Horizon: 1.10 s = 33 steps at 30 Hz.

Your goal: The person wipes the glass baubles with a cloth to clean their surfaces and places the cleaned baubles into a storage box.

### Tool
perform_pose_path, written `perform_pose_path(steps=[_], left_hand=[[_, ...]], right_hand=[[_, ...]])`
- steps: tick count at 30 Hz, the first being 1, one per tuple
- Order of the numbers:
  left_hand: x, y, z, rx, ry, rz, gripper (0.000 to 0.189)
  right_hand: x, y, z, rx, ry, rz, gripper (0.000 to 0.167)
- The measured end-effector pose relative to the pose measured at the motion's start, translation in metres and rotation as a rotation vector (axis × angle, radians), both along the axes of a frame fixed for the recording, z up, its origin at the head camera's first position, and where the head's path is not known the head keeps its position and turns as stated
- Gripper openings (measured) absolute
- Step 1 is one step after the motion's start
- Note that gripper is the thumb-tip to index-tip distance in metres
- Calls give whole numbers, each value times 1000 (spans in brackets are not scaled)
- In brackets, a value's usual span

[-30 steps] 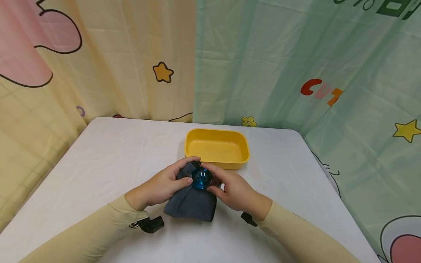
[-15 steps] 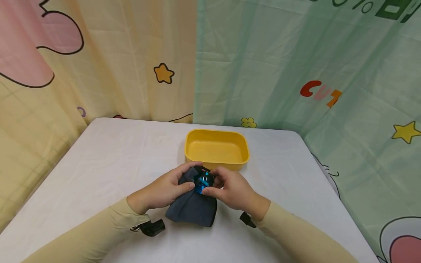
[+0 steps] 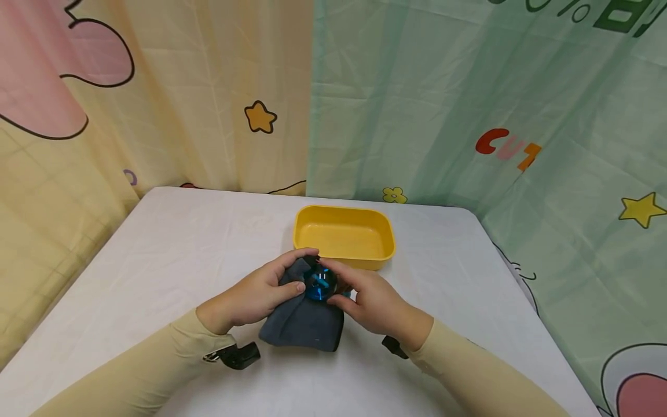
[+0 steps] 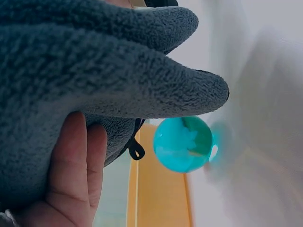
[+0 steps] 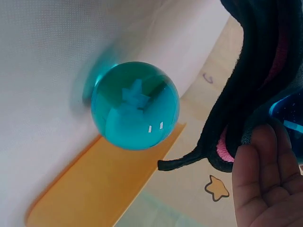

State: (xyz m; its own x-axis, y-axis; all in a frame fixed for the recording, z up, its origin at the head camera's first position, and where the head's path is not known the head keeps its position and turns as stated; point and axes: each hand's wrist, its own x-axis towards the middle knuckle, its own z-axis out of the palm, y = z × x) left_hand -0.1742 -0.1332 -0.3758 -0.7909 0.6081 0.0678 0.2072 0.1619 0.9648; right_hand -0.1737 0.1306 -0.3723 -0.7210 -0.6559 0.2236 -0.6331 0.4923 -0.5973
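My left hand [image 3: 257, 298] grips a thick grey-blue fleece cloth [image 3: 307, 327] with dark trim, thumb on top. Against the cloth sits a clear blue ball [image 3: 320, 282], held between the thumb and index finger of my right hand [image 3: 372, 301]. The cloth's pink inner side and its black hanging loop [image 5: 182, 163] show in the right wrist view, with the blue ball partly cut off at the edge. A second, teal see-through ball [image 5: 135, 106] with a pale shape inside rests on the table below; my right hand mostly hides it in the head view.
Just beyond the hands stands a yellow rectangular tub [image 3: 344, 262] with nothing in it. A white cloth covers the table [image 3: 208, 231]. Printed curtains [image 3: 396, 104] hang behind and at both sides. Each wrist carries a black camera mount [image 3: 239, 356].
Both hands dipped slightly toward the body with cloth and ball, then rose back. My right index finger drew in, then stretched over the ball's top again. The markings in the ball look turned.
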Motion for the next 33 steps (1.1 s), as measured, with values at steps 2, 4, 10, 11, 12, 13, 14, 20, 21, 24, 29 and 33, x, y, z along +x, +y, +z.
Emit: perform_pose_path(steps=[2, 4, 10, 11, 12, 13, 14, 20, 21, 24, 29, 33], left_hand=[[1, 0, 1, 2, 7, 0, 58], [1, 1, 1, -2, 15, 3, 58], [4, 4, -3, -13, 21, -1, 58], [4, 4, -4, -20, 21, -3, 58], [4, 4, -5, -31, 29, -2, 58], [4, 4, -6, -41, 34, 1, 59], [4, 3, -6, -52, 42, 6, 59], [0, 2, -3, -84, 86, 48, 58], [0, 1, -2, -79, 83, 50, 58], [-1, 1, 0, -53, 70, 52, 58], [0, 3, 0, -44, 57, 49, 58], [2, 5, -4, -55, 51, 49, 58]], right_hand=[[0, 0, 1, 2, 8, -11, 73], [1, 0, 1, -4, 7, -28, 71], [1, -4, -5, -65, -23, -95, 52], [1, -5, -6, -71, -24, -103, 48], [1, -5, -8, -72, -27, -112, 45], [1, -5, -9, -73, -29, -116, 44], [1, -5, -10, -73, -34, -115, 46], [-2, -1, -8, -54, -17, -30, 81], [-2, -1, -8, -47, -5, -13, 82], [-4, 0, -5, -40, 19, 15, 77], [-3, -2, -3, -21, 16, -47, 68], [-1, -5, -7, -58, -77, -106, 51]])
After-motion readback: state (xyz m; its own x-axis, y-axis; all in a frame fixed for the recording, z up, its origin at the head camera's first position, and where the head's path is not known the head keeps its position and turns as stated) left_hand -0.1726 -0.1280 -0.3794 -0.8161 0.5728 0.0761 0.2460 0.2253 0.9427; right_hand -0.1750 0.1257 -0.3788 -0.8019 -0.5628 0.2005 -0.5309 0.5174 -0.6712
